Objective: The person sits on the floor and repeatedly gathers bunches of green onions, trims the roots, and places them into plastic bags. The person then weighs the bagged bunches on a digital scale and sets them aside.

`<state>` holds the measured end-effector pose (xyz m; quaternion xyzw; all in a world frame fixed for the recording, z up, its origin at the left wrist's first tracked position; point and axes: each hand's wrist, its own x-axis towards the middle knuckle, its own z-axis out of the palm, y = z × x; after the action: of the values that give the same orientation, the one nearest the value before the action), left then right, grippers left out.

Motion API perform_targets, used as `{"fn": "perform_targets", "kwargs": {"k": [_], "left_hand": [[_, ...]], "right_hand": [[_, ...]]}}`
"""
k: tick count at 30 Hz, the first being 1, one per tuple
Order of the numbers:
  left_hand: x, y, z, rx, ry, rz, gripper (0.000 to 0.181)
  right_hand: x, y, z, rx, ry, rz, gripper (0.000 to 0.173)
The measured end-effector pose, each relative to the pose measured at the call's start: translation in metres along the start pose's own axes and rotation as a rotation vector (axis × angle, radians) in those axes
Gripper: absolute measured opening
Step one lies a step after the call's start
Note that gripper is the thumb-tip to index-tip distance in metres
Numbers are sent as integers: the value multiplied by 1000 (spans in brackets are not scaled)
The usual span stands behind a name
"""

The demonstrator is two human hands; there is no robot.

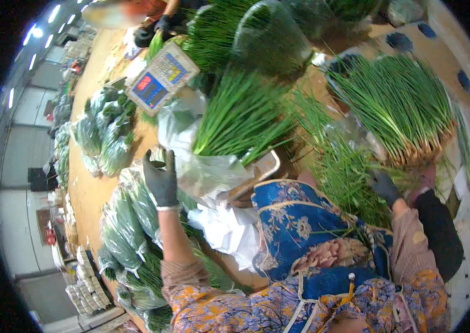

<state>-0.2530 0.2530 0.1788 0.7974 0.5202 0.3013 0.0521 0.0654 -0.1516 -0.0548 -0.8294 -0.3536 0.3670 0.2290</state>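
Observation:
My left hand (162, 179), in a dark glove, is raised above clear plastic bags of green onions (128, 220), thumb and fingers apart and nothing seen between them. To its right, a bunch of green onions (239, 116) lies on clear plastic film (214, 172) over a tray (268, 166). My right hand (384, 187), also gloved, is at the edge of loose green trimmings (343, 175); its fingers are blurred, and whether they grip anything cannot be told. Beyond it lies a large pile of green onions with roots (401, 104). A digital scale display (162, 79) stands ahead.
Another person's gloved hands (155, 31) hold greens at the top. More bagged greens (105, 133) lie on the brown floor at left. A large clear bag of green onions (272, 41) stands ahead. White plastic (230, 233) lies beside my blue patterned apron.

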Motion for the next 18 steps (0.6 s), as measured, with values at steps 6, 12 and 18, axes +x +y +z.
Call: {"fn": "perform_targets", "kwargs": {"k": [6,12,18], "left_hand": [[-68,149,22,-624,-65,272,41],[-164,253,138,-1025,-684,526,38],[-237,242,219,-1161,-1388,-149,29]], "right_hand": [[-12,67,51,-275,-57,-13,38],[-15,68,36,-279,-143,138,34],[-5,70,-87,-143,812,128,33]]}}
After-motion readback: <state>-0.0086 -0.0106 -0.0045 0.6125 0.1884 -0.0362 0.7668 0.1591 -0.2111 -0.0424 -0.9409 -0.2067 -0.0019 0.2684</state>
